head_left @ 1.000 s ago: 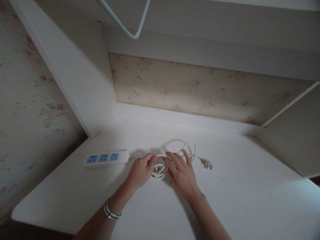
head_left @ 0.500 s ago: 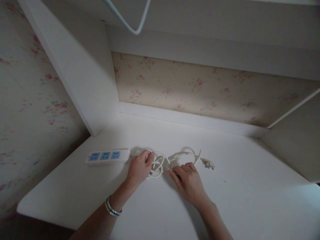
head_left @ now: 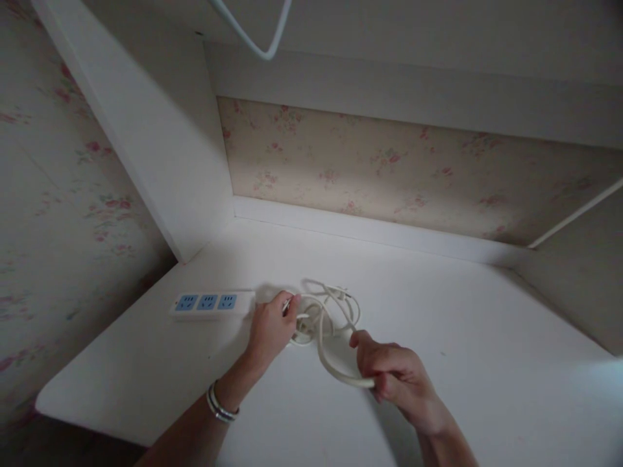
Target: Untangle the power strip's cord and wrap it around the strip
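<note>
A white power strip [head_left: 212, 303] with three blue sockets lies on the white desk [head_left: 487, 363]. Its white cable [head_left: 325, 318] lies in loose tangled loops just right of the strip. My left hand [head_left: 270, 329], with bracelets on the wrist, is closed on the cable near the strip's end and holds the coil against the desk. My right hand [head_left: 395, 375] is closed on a loop of the same cable, drawn out toward me in front of the coil. The plug is not visible among the loops.
The desk sits in an alcove: a white side panel [head_left: 160, 149] rises at left, floral wallpaper [head_left: 379, 168] backs it, and a shelf overhangs above. A thin white wire loop [head_left: 253, 39] hangs at the top. The desk's left front edge [head_left: 73, 415] is close.
My right hand has taken hold of a cable loop and pulled it back toward me. The plug that lay at the right has been drawn into the coil. My left hand stayed put.
</note>
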`<state>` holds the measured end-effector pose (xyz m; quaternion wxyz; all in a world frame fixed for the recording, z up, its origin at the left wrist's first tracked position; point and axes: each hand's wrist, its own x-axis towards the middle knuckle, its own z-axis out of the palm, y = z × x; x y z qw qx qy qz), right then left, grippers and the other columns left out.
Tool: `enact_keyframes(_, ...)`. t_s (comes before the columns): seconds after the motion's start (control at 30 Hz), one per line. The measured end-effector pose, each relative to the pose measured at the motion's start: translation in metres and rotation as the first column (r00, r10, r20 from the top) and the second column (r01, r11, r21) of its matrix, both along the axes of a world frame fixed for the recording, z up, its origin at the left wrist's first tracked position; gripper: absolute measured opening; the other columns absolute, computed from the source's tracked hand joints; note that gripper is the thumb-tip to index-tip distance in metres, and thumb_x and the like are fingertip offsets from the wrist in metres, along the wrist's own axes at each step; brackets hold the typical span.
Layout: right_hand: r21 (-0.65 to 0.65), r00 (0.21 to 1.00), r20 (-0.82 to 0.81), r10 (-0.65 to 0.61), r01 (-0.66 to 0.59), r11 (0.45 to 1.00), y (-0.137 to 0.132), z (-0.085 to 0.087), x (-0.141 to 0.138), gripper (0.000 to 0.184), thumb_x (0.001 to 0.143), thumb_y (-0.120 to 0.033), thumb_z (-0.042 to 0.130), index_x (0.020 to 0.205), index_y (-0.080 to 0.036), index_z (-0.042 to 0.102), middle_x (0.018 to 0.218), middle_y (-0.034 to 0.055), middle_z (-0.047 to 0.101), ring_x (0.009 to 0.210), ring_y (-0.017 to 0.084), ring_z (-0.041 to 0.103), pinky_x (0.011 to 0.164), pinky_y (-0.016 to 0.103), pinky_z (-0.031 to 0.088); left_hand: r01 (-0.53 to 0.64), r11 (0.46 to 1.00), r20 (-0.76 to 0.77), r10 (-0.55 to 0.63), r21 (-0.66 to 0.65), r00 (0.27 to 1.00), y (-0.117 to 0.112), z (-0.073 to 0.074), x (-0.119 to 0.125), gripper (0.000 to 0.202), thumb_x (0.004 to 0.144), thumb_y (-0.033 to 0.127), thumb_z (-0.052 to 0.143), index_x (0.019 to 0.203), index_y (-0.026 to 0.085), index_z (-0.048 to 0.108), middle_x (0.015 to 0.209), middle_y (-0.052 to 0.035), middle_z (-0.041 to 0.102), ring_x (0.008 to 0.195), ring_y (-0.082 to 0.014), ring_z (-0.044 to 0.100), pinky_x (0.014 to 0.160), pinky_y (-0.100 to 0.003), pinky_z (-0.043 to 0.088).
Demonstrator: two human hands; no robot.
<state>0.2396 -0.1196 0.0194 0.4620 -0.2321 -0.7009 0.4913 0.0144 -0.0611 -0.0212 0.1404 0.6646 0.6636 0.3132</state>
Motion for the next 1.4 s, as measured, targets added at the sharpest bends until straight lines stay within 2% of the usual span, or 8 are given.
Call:
enact_keyframes(0.27, -0.297, 0.575, -0.662, -0.481, 0.387, 0.873, 0.005, 0.009, 0.049, 0.031, 0.076, -0.04, 0.065, 0.057, -0.021, 0.049, 0.047, -0.0064, 0.027, 0.051, 0.012, 0.036, 0.066, 0.033, 0.041, -0.094, 0.996, 0.012, 0.094, -0.004, 0.995, 0.006, -0.003, -0.005, 0.035, 0.093, 0.044, 0.04, 0.082, 0.022, 0.064, 0.066, -0.0027, 0.067, 0.062, -0.0154, 0.06, 0.057, -0.023, 0.031)
enact_keyframes(0.47, -0.616, 0.249, -0.48, -0.841, 0.586, 0.526, 0.028, -0.001, 0.072, 0.022, 0.073, -0.025, 0.066, 0.065, -0.018, 0.047, 0.06, -0.0082, 0.039, 0.047, 0.006, 0.028, 0.051, 0.023, 0.034, -0.113, 0.993, 0.078, 0.114, -0.021, 0.99, 0.008, -0.004, -0.007, 0.034, 0.092, 0.044, 0.042, 0.084, 0.021, 0.065, 0.069, -0.0029, 0.068, 0.063, -0.0156, 0.061, 0.057, -0.023, 0.032)
enact_keyframes(0.63, -0.433, 0.164, -0.177, -0.97, 0.873, 0.227, 0.042, -0.028, 0.072, 0.02, 0.077, -0.036, 0.063, 0.082, -0.017, 0.06, 0.071, -0.0037, 0.052, 0.053, 0.008, 0.041, 0.051, 0.022, 0.035, -0.107, 0.994, 0.123, 0.111, -0.034, 0.986, 0.009, -0.004, -0.007, 0.035, 0.091, 0.046, 0.041, 0.083, 0.021, 0.065, 0.062, -0.0012, 0.065, 0.058, -0.015, 0.059, 0.054, -0.023, 0.032)
enact_keyframes(0.73, 0.01, 0.115, 0.04, -0.993, 0.993, 0.115, 0.041, -0.037, 0.072, 0.03, 0.082, -0.024, 0.048, 0.107, -0.019, 0.065, 0.093, 0.0047, 0.062, 0.074, 0.015, 0.055, 0.068, 0.029, 0.045, -0.09, 0.995, 0.142, 0.095, -0.039, 0.985, 0.009, -0.004, -0.007, 0.036, 0.091, 0.046, 0.041, 0.083, 0.02, 0.065, 0.064, -0.0019, 0.065, 0.059, -0.015, 0.059, 0.054, -0.023, 0.033)
enact_keyframes(0.93, 0.666, 0.231, 0.407, -0.884, 0.587, 0.46, 0.035, -0.044, 0.042, 0.053, 0.077, -0.009, 0.042, 0.126, -0.023, 0.058, 0.114, 0.0075, 0.064, 0.105, 0.023, 0.056, 0.094, 0.042, 0.043, -0.05, 0.999, 0.14, 0.05, -0.002, 0.989, 0.009, -0.005, -0.007, 0.037, 0.091, 0.045, 0.041, 0.084, 0.019, 0.067, 0.067, -0.0037, 0.068, 0.062, -0.0155, 0.061, 0.058, -0.023, 0.035)
enact_keyframes(1.03, 0.65, 0.35, 0.536, -0.768, 0.41, 0.64, 0.039, -0.045, 0.012, 0.053, 0.085, -0.017, 0.046, 0.137, -0.022, 0.045, 0.126, 0.0089, 0.058, 0.112, 0.024, 0.053, 0.093, 0.038, 0.046, -0.034, 0.999, 0.135, 0.032, 0.016, 0.99, 0.008, -0.005, -0.008, 0.037, 0.092, 0.045, 0.041, 0.083, 0.02, 0.067, 0.065, -0.0029, 0.067, 0.06, -0.0149, 0.06, 0.057, -0.023, 0.034)
enact_keyframes(1.17, 0.583, 0.367, 0.628, -0.686, 0.362, 0.727, 0.047, -0.04, -0.011, 0.038, 0.092, -0.025, 0.043, 0.128, -0.022, 0.054, 0.111, 0.0102, 0.065, 0.095, 0.023, 0.061, 0.082, 0.036, 0.049, -0.026, 1.0, 0.128, 0.024, 0.011, 0.991, 0.007, -0.004, -0.008, 0.038, 0.091, 0.046, 0.041, 0.081, 0.02, 0.067, 0.059, -0.0013, 0.064, 0.054, -0.0142, 0.056, 0.053, -0.024, 0.03)
enact_keyframes(1.4, 0.199, 0.736, 0.512, -0.443, 0.4, 0.894, 0.042, -0.008, 0.014, 0.023, 0.091, -0.034, 0.051, 0.092, -0.021, 0.069, 0.086, 0.0027, 0.068, 0.078, 0.016, 0.061, 0.071, 0.026, 0.045, -0.026, 1.0, 0.206, 0.026, 0.0, 0.978, 0.008, -0.005, -0.008, 0.037, 0.092, 0.046, 0.04, 0.084, 0.02, 0.067, 0.064, -0.0026, 0.065, 0.058, -0.0146, 0.057, 0.054, -0.023, 0.03)
